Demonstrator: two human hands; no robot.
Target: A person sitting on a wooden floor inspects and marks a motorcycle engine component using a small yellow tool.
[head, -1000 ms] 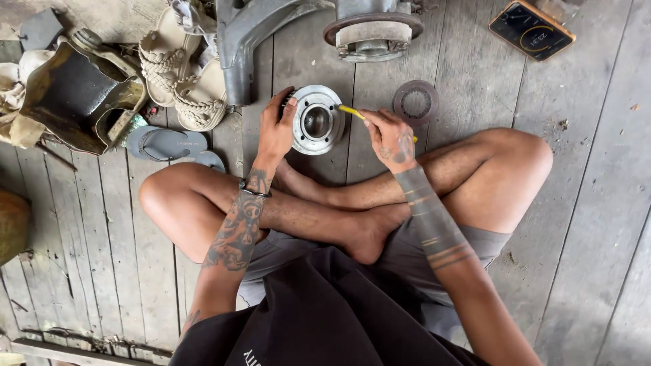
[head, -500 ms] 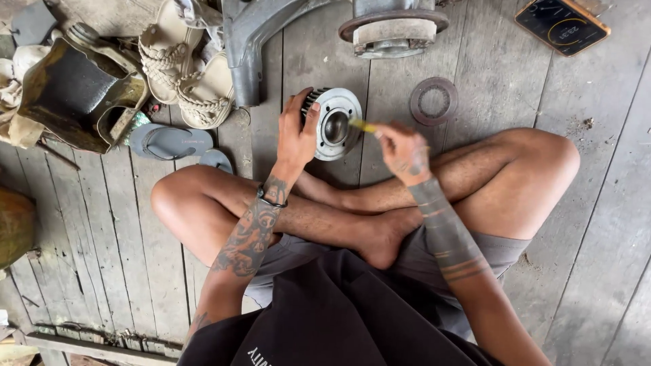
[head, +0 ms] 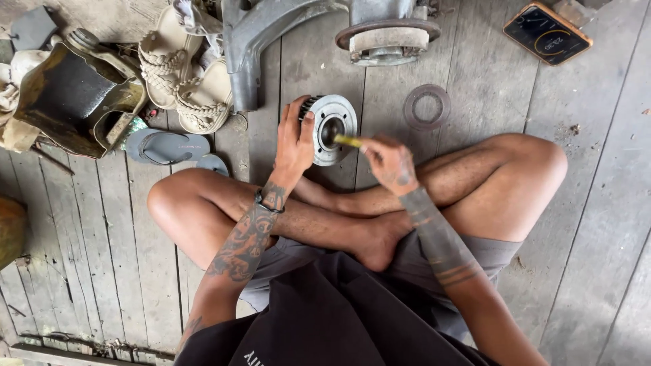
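Note:
I sit cross-legged on a grey plank floor. My left hand (head: 293, 144) grips the left side of a round finned metal cylinder part (head: 332, 126) tilted on its edge in front of my shins. My right hand (head: 388, 163) pinches a thin yellow-handled tool (head: 348, 140), and its tip points into the bore of the cylinder part. A flat ring-shaped gasket (head: 426, 106) lies on the planks just right of the part.
A large grey engine casing (head: 325, 30) lies beyond the part. Woven sandals (head: 182, 85) and blue flip-flops (head: 166, 146) sit at upper left beside a dark worn metal box (head: 71, 98). A phone in an orange case (head: 547, 32) rests at upper right.
The left hand has turned the cylinder part up onto its edge and shifted its grip to the left side. The right hand stays at the bore with the yellow tool.

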